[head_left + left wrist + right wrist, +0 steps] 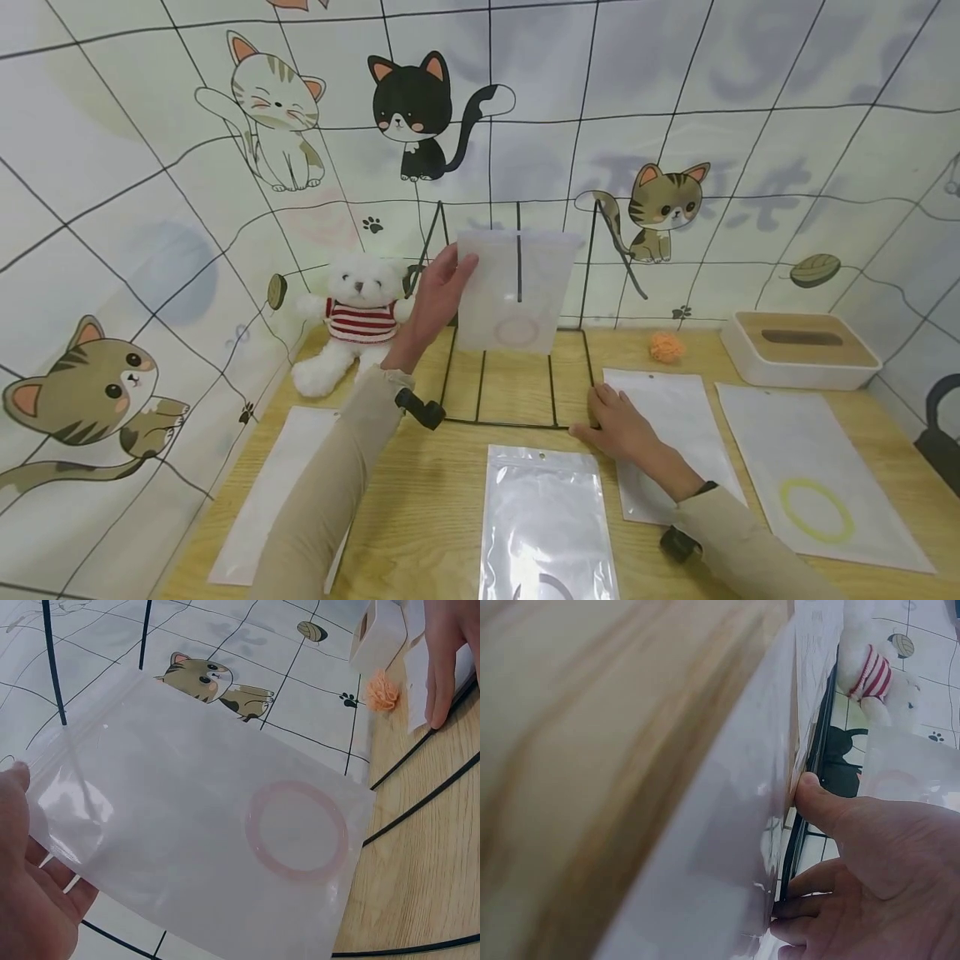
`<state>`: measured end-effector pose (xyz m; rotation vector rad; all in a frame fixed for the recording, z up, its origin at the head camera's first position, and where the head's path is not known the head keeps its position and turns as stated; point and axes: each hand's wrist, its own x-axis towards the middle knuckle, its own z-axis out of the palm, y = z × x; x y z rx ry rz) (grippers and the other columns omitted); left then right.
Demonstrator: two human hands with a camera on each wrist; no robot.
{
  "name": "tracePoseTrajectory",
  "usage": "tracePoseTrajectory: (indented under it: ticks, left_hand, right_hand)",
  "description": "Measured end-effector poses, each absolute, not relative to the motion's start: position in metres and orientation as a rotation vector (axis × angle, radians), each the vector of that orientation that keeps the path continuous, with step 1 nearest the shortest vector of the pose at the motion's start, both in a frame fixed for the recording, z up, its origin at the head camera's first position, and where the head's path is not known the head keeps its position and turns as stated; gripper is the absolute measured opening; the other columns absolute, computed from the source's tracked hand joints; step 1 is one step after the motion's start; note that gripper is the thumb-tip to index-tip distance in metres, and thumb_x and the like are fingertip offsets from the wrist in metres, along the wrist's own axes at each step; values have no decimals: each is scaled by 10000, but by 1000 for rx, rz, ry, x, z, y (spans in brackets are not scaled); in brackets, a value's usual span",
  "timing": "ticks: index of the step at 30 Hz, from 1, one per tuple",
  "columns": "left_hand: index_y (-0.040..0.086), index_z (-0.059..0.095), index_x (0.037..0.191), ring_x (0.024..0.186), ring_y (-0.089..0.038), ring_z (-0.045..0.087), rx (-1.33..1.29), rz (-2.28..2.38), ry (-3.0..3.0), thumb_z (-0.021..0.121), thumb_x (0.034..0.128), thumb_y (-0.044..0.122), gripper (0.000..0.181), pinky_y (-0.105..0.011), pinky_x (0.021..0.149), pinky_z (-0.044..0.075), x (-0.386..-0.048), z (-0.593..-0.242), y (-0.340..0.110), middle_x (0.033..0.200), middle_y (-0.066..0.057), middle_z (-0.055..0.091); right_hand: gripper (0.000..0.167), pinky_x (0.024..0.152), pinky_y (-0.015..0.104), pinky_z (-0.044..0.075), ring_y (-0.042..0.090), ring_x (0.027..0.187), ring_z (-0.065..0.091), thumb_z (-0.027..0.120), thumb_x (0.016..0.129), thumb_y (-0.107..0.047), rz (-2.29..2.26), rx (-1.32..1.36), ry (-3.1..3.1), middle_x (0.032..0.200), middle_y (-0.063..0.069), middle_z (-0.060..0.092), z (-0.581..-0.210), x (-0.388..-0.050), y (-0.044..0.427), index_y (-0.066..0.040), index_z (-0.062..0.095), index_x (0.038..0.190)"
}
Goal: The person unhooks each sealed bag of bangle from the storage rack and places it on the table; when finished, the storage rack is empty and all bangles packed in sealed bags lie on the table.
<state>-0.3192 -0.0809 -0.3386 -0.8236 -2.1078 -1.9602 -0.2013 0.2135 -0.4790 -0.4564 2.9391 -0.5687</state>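
My left hand (441, 287) pinches the left edge of a whitish translucent zip pouch (495, 287), raised in front of a black wire rack (480, 423). A pink ring (251, 832) shows inside the pouch. A dark prong (519, 267) of the rack overlaps the pouch's upper part in the head view; I cannot tell whether it passes through a hole. My right hand (622, 423) rests at the rack's front right base corner, its fingers and thumb (817, 799) touching the black bar (821, 735). Beside that hand lies a white pouch (675, 442).
On the wooden table, a silvery pouch (543, 517) lies in front, another pouch (262, 500) at left, and one with a yellow ring (817, 450) at right. Behind stand a white teddy bear (360, 292), an orange puff (666, 347) and a tissue box (802, 367).
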Motion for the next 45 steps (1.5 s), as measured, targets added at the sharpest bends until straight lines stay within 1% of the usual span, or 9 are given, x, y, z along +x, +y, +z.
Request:
tracePoseTrajectory:
  ticks: [2,3,6,8,18,26,33,40,45]
  left_hand:
    - [-13,580,1291,998,-226,602,-808,-1904,-2101,453,1076,180,315,-331,878,521,-313,-334,-79,1064,-111,614]
    - [-45,595,1213,926,-219,560,-795,-1880,-2096,451,1076,175,297,-300,825,481,-311,-332,-78,957,-87,574]
    - [-100,551,1031,793,-215,419,-787,-1847,-2083,439,1079,167,294,-292,717,355,-307,-331,-76,785,-42,369]
    - [-105,523,977,749,-186,382,-790,-1845,-2071,440,1078,164,299,-278,682,325,-306,-330,-75,751,-19,315]
    - [-93,459,862,638,-135,278,-795,-1824,-2038,452,1075,163,332,-258,612,256,-306,-331,-77,688,29,262]
    - [-80,523,953,713,-145,338,-832,-1806,-2069,424,1082,150,282,-265,671,289,-301,-325,-81,741,10,299]
    - [-78,469,914,729,-151,338,-835,-1819,-2112,413,1088,177,314,-266,683,285,-296,-321,-85,759,-7,299]
    - [44,370,814,714,-142,284,-925,-1844,-2132,372,1095,164,306,-262,683,250,-291,-319,-91,762,-9,273]
    - [76,354,804,742,-144,291,-970,-1830,-2162,357,1098,160,306,-264,705,255,-285,-318,-94,788,-16,271]
  right_hand:
    - [806,1183,644,206,523,1442,259,623,981,-370,-565,-455,2935,1538,390,267,-480,-202,214,196,307,1460]
    - [807,1183,645,207,524,1441,259,621,982,-372,-563,-457,2934,1537,391,266,-481,-202,213,196,306,1460]
    - [807,1185,642,206,521,1441,262,629,978,-368,-574,-452,2931,1537,389,268,-481,-202,213,195,310,1460]
    - [800,1183,641,210,521,1439,266,629,979,-360,-580,-452,2934,1535,388,273,-481,-202,213,196,312,1458]
    - [784,1168,648,239,527,1426,289,635,975,-353,-577,-468,2953,1519,397,296,-483,-201,213,199,335,1444]
    - [791,1168,653,231,525,1430,283,636,975,-354,-587,-478,2959,1526,390,291,-481,-201,213,197,327,1451]
    - [779,1166,656,232,525,1427,287,633,976,-340,-579,-488,2972,1522,389,297,-485,-203,215,200,326,1448]
    - [775,1155,659,251,521,1412,317,643,970,-348,-577,-494,2975,1501,383,332,-483,-202,214,197,348,1435]
    - [790,1156,657,251,524,1408,321,647,966,-359,-575,-486,2969,1498,386,334,-480,-201,213,203,345,1433]
